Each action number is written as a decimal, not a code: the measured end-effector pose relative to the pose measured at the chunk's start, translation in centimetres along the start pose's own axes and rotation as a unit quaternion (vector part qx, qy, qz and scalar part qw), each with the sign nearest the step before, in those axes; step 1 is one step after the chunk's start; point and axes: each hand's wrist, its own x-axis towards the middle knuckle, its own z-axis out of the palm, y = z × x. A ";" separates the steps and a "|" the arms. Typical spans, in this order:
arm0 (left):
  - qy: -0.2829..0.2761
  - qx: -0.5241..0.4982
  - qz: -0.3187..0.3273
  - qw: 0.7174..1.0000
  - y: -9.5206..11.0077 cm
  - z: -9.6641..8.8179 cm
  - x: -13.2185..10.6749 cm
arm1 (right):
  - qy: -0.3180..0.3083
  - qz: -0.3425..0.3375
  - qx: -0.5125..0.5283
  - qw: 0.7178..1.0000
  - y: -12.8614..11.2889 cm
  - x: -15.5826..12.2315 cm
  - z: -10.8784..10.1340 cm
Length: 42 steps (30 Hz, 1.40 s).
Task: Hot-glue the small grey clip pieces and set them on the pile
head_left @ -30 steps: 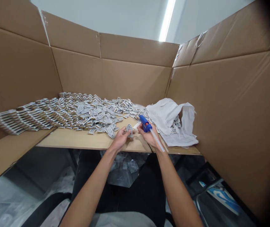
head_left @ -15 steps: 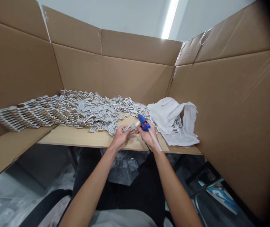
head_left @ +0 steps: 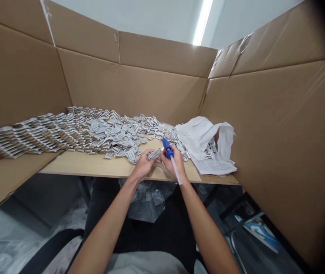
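Observation:
My right hand [head_left: 176,163] is wrapped round a blue glue gun [head_left: 168,148], from whose back a long translucent glue stick [head_left: 176,171] sticks out toward my wrist. Pinched in my left hand [head_left: 143,164] is a small grey-white flat piece [head_left: 154,154], partly covered by my fingers. The glue gun's front end is close to this piece; whether they touch I cannot tell. Both hands are just above the front part of the wooden tabletop [head_left: 94,164]. Beyond them lies a loose heap of similar grey pieces [head_left: 116,133].
Tight rows of stacked pieces [head_left: 37,133] fill the table's left side. White crumpled paper [head_left: 196,137] covers more pieces at the right. Tall cardboard walls [head_left: 162,87] enclose the table at the back and sides. Clear plastic bags [head_left: 148,203] sit below the table edge.
The glue gun and my right hand have swung slightly, so the glue stick now points more steeply down. The view has shifted a little. My left hand still pinches the grey piece.

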 end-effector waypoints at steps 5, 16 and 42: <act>-0.017 0.012 0.010 1.000 -0.5 -0.2 0.0 | 0.004 0.005 -0.047 0.999 -0.1 -0.3 0.3; 0.094 -0.014 0.011 0.995 -0.4 -0.4 0.3 | -0.049 0.036 0.032 0.998 -0.2 0.5 -1.0; 0.053 0.010 0.025 0.998 -0.4 0.0 0.4 | -0.233 -0.003 -0.020 0.972 0.9 1.0 -3.1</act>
